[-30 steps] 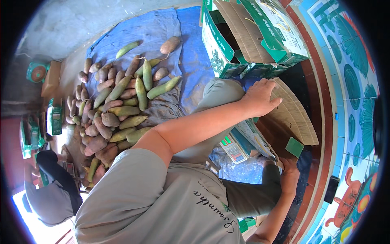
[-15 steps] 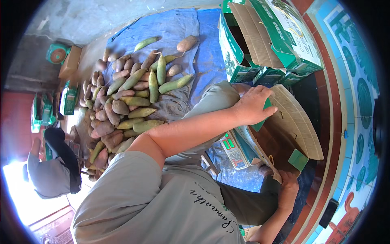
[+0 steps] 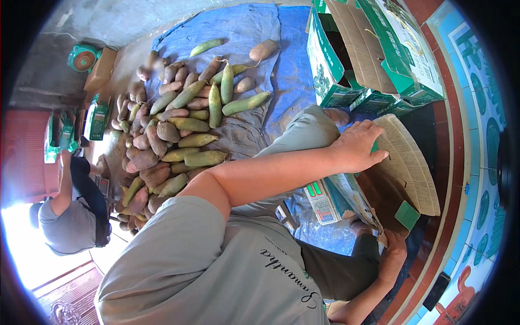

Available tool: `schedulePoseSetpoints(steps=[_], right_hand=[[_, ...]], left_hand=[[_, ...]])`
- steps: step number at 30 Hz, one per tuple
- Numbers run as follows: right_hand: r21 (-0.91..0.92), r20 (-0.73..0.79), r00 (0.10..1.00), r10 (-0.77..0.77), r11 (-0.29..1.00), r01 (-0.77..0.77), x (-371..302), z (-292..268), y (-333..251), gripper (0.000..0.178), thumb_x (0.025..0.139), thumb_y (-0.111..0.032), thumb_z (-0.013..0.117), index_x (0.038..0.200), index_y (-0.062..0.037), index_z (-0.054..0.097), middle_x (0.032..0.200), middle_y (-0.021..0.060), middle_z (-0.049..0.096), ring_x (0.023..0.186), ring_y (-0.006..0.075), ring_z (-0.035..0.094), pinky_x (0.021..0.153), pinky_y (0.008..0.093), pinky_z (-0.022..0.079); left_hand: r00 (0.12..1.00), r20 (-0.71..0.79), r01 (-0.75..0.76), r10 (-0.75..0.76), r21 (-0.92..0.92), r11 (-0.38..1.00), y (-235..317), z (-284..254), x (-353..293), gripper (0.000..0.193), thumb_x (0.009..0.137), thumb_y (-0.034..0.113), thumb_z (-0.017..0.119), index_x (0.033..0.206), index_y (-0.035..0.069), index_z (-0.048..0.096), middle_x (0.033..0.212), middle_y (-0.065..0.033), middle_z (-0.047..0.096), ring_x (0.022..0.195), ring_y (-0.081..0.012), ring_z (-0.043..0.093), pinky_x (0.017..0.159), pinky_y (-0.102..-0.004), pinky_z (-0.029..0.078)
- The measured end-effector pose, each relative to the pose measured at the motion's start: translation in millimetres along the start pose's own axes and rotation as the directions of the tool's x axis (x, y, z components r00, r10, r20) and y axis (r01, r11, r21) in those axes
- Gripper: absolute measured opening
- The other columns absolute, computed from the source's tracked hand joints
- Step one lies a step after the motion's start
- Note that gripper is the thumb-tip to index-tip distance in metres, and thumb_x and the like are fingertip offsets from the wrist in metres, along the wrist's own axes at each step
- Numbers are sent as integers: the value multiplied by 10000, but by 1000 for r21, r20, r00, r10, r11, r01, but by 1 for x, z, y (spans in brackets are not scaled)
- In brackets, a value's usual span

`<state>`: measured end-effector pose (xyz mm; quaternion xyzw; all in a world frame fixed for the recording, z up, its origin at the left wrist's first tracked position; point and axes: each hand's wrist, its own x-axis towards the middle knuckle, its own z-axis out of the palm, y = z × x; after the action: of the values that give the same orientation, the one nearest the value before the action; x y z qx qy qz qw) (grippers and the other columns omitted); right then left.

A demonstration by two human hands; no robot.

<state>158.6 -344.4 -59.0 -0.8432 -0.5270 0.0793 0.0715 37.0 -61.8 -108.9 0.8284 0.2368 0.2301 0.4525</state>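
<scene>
Clamping edge of open box (image 3: 383, 187) w/ R grip (image 3: 394, 246). Resting L grip (image 3: 355, 147) at box's other end, by tan flap (image 3: 413, 173), w/ thumb apart from fingers; can't tell if closed on anything. Keeping box btw both grips, nr scale (image 3: 323, 209). Seeing green carton (image 3: 319, 65) beyond, veg pile (image 3: 168, 134) off L, partly on blue tarp (image 3: 297, 65), & co-worker (image 3: 67, 225) far L

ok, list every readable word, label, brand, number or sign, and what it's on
Grey shirt: dark script, readable, not copied out.
Upper-right green-and-white carton: large print, partly readable, not copied out.
Scale: display and key labels too small.
Brown-lined carton: no text I can make out.
Far-left green box: print too small.
</scene>
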Motion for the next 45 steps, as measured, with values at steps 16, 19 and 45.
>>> schedulePoseSetpoints(steps=[16,19,45], right_hand=[[70,-31,997,-74,995,76,25,-21,-49,563,842,-508,632,1150,-37,627,1077,184,599,1060,420,522,974,499,389],[90,-90,994,-64,993,72,33,-29,-68,486,839,-391,671,1164,-34,615,1096,174,592,1073,416,520,982,498,389],[-13,-215,942,-259,965,262,68,15,-95,397,770,-91,704,1158,-74,623,1053,100,635,1000,324,592,952,466,454]], left_hand=[[996,-75,-65,56,-130,989,6,0,-3,460,871,296,654,1194,0,510,1148,-225,540,1085,-400,536,929,-462,442],[992,-95,-92,79,-138,986,7,1,-4,444,869,292,657,1173,-1,521,1143,-227,548,1079,-403,540,920,-467,447],[694,-30,587,-719,601,542,-290,-187,-163,409,849,372,620,1101,50,624,1056,-222,654,1012,-390,618,862,-466,490]])
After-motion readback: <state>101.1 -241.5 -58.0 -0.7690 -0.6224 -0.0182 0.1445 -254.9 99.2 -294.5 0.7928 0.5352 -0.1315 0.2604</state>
